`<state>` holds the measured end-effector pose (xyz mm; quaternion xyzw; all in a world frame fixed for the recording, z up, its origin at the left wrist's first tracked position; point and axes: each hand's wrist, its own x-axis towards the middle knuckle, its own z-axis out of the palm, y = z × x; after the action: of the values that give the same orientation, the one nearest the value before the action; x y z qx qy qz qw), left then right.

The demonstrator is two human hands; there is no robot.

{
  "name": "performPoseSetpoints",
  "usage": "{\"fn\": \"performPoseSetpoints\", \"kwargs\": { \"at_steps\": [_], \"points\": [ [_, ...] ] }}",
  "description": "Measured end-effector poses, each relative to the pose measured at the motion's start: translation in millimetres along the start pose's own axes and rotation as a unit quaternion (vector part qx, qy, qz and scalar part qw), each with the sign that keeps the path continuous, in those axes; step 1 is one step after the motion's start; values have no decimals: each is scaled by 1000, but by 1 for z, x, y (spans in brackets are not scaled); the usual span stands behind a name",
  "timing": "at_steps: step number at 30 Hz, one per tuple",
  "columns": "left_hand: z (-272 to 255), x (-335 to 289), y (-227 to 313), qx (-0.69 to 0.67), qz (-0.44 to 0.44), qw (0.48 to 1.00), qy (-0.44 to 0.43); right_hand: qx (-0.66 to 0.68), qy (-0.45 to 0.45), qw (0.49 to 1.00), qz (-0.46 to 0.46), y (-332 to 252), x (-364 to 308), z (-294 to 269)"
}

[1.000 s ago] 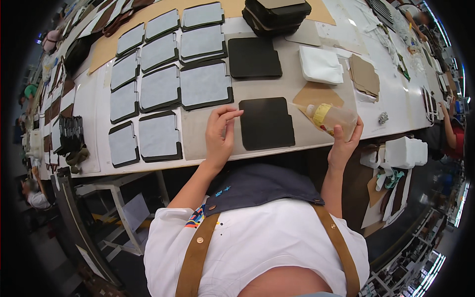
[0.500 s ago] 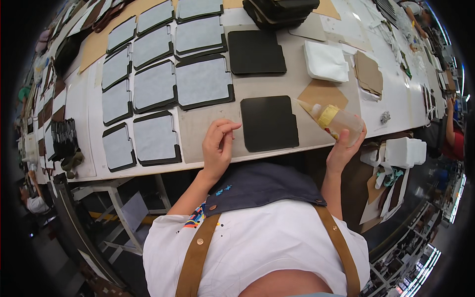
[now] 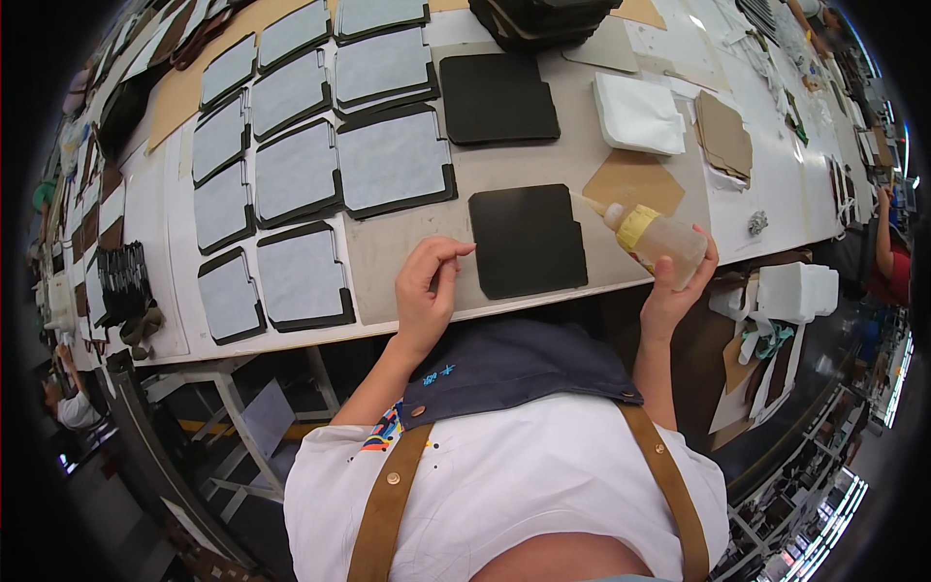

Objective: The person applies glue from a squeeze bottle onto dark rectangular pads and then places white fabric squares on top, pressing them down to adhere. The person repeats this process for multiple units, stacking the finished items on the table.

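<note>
At the near edge of the worktop [image 3: 176,281], the person's left hand [image 3: 427,286], half-open with fingers loosely curled, meets a flat black panel's [image 3: 529,242] left side; whether it touches, I can't tell. The right hand [image 3: 681,293] grips a yellow-labelled bottle [image 3: 669,248], nozzle panelward.

This is a workshop. Black panels [image 3: 529,241], many grey-faced, line a long worktable [image 3: 790,202]; co-workers [image 3: 890,254] appear left and right.

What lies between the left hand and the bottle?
In the head view, a flat black sheet lies between the left hand and the bottle in the right hand.
</note>
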<state>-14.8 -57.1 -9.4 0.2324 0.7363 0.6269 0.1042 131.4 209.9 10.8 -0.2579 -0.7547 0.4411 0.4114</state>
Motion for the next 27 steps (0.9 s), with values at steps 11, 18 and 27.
{"fn": "performPoseSetpoints", "kwargs": {
  "at_steps": [11, 18, 27],
  "points": [
    [0, 0, -1, 6, -5, 1000, -6, 7, -8, 1000, -3, -1, -1, 3],
    [0, 1, -1, 10, 2, 1000, -8, -25, -12, 999, -32, -1, -2, 4],
    [2, 2, -2, 20, 13, 1000, 6, -10, -6, 1000, -15, 0, -3, 3]
  ]
}}
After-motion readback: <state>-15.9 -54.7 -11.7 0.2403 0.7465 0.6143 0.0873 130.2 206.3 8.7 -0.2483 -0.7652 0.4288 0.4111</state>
